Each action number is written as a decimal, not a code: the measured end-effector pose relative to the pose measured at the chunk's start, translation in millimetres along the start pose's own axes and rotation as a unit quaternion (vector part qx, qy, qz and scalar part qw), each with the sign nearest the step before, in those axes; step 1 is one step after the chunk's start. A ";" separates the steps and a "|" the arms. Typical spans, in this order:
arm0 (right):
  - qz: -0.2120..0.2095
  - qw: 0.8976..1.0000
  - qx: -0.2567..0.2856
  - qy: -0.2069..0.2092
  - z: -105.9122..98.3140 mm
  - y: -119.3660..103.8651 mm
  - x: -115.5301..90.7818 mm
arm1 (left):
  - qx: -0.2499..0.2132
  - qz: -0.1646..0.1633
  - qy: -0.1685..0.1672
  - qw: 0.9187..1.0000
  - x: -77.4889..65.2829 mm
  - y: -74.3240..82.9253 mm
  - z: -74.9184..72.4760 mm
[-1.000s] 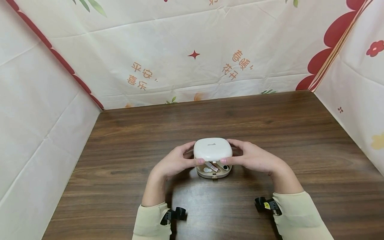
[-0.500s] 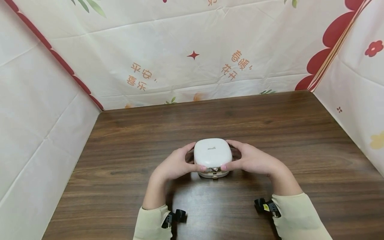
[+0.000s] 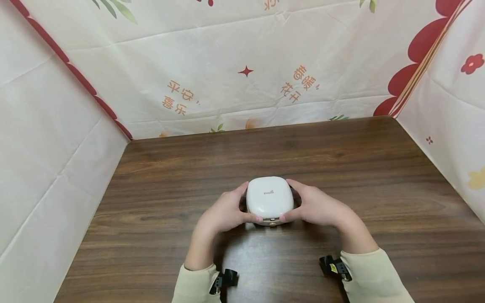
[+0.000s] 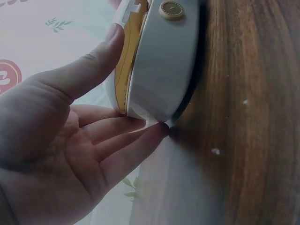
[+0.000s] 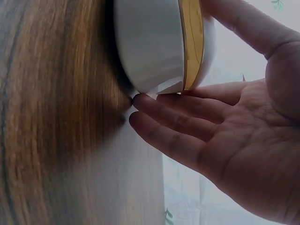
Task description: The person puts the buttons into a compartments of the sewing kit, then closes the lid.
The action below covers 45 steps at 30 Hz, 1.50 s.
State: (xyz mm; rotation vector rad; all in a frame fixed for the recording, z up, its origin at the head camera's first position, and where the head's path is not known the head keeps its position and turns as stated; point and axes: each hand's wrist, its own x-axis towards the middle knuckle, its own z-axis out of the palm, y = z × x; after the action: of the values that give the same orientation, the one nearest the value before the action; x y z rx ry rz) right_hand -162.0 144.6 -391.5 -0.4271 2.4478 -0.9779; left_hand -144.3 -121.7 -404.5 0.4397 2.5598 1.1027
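Note:
A white rounded-square case (image 3: 270, 197) with small lettering on its lid sits on the wooden table in the head view. My left hand (image 3: 227, 210) holds its left side, thumb on the lid's front edge and fingers along the side. On the opposite side, my right hand (image 3: 316, 205) holds it the same way. The left wrist view shows a gold inner rim (image 4: 125, 70) between lid and base, and a round gold button (image 4: 171, 10) on the base's front. From the right wrist, the base (image 5: 150, 42) rests on the table with fingertips against it. The case's inside is hidden.
The dark wood table (image 3: 182, 168) extends around the case. Printed white cloth (image 3: 227, 50) hangs along the back and both sides. A small black wrist camera (image 3: 225, 281) sticks out from the left sleeve, another (image 3: 333, 267) from the right.
The lid has come down from half raised to nearly flush with the base, hiding the small items that showed inside. Both thumbs have followed its front edge down.

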 end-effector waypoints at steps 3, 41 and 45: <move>0.002 1.000 -0.002 0.003 1.6 -0.2 0.1 | 0.012 -0.005 0.002 1.000 -0.1 1.1 1.3; 0.000 1.000 -0.021 0.021 8.5 -12.7 -1.6 | 0.065 -0.040 0.018 0.997 -3.0 10.6 1.4; -0.009 0.999 -0.034 0.021 10.5 -15.7 -0.5 | 0.063 -0.040 0.016 0.997 -3.7 11.1 -0.8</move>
State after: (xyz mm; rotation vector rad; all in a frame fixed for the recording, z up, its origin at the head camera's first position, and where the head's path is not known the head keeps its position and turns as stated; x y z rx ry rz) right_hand -154.3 128.0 -386.9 -0.4567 2.5256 -0.9211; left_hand -139.6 -116.4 -395.1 0.3480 2.6598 0.9326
